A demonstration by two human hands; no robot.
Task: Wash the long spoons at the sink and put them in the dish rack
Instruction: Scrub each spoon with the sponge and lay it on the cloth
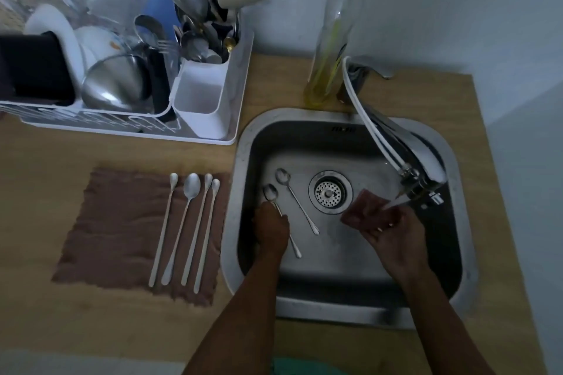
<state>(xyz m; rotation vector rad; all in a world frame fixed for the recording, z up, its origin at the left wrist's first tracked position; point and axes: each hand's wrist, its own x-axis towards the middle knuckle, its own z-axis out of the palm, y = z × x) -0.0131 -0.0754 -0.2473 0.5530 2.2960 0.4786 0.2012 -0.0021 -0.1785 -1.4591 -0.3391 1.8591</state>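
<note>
Two long spoons lie in the steel sink (304, 304). My left hand (271, 230) grips the handle of the left spoon (270, 192), whose bowl points away from me. The second spoon (297, 199) lies loose beside it, near the drain (330, 192). My right hand (393, 233) holds a brown cloth (361, 207) under the running tap (420, 167). Several more long spoons (185, 228) lie side by side on a brown towel (115, 231) left of the sink. The white dish rack (210, 131) stands at the back left.
The rack holds plates, a steel bowl (114, 82), a black container (33, 70) and a white cutlery holder (201, 94) with utensils. A clear bottle with a green cap (335, 39) stands behind the sink on the wooden counter (61, 329). A white hose (368, 128) runs along the tap.
</note>
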